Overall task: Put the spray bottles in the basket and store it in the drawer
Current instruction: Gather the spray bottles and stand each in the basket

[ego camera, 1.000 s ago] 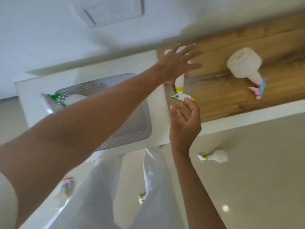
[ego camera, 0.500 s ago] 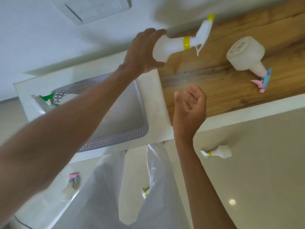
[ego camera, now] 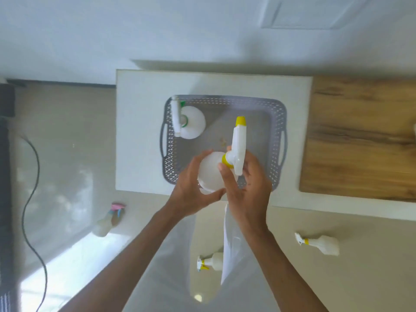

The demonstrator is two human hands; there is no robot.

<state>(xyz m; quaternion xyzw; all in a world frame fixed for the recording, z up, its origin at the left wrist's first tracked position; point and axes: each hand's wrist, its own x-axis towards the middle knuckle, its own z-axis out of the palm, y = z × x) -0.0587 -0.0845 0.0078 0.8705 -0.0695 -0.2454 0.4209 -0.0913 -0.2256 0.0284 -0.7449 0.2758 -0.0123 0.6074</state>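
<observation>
Both hands are up front on one spray bottle (ego camera: 210, 176). The left hand (ego camera: 191, 192) cups its round white body, fingers curled round it. The right hand (ego camera: 249, 190) wraps the neck by the yellow collar, forefinger laid across the front. The bottle is tipped away from the person: white trigger head, yellow nozzle tip pointing to the far side. It hangs over the near edge of the grey perforated basket (ego camera: 280, 113), not set down. Deeper in, at the basket's far left corner, a second bottle (ego camera: 193, 124) stands, white with a green collar. The basket sits on a white counter (ego camera: 139, 136), with a wooden top (ego camera: 360, 140) just to the right.
</observation>
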